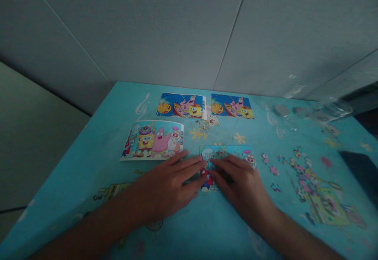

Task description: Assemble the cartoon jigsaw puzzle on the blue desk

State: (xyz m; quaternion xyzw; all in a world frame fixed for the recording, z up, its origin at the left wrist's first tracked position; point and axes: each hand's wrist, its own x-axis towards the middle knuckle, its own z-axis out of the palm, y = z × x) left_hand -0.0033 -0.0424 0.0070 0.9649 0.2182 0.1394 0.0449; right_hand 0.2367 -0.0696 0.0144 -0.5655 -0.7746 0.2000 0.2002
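A partly assembled jigsaw puzzle (214, 149) lies flat on the table in front of me, its middle hidden by my fingers. My left hand (177, 181) rests with fingers stretched out, the tips at the puzzle's left edge. Bent over the puzzle from the right is my right hand (239, 177), thumb and forefinger on either side of a puzzle piece (208, 165) near the left edge. A cartoon picture card (159, 142) lies just beyond my left hand. Loose puzzle pieces (274, 170) are scattered to the right of the puzzle.
Farther back lie a second picture card (180, 106) and a matching blue picture (232, 106). A heap of puzzle pieces (304, 177) lies at the right. Clear plastic containers (332, 110) and a dark flat object (362, 173) are farther right. A wall (177, 35) borders the patterned tablecloth (79, 157).
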